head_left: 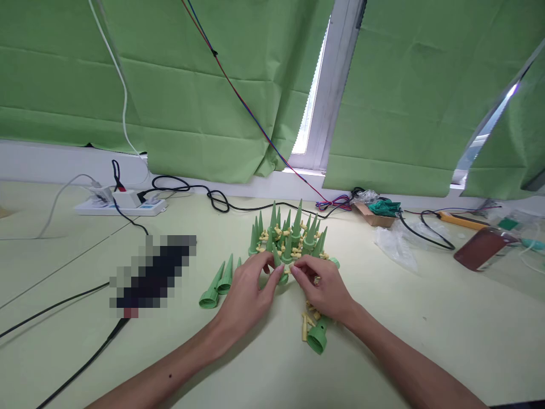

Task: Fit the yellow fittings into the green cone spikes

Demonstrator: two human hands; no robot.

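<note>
My left hand [249, 284] grips a green plastic cone-shaped spike [282, 278], its fingers round the spike's lower part. Close beside it, my right hand [326, 287] pinches a small cream-yellow valve-like piece [288, 271] at the side of that spike; whether the piece sits in the spike's hole I cannot tell. Just beyond both hands, several green spikes [297, 224] stand upright in a cluster with yellow pieces attached. More spikes [210, 295] lie left of my left hand. Below my right hand are loose yellow pieces [304, 328] and a hollow-ended green spike [317, 339], partly hidden.
A blurred-out dark object [155, 275] with a cable lies at left. Behind it is a white power strip [121, 207]. Along the back run black cables [251, 208]. At right are a small cardboard box [374, 216], plastic bags [395, 247] and a reddish-brown bottle [485, 249].
</note>
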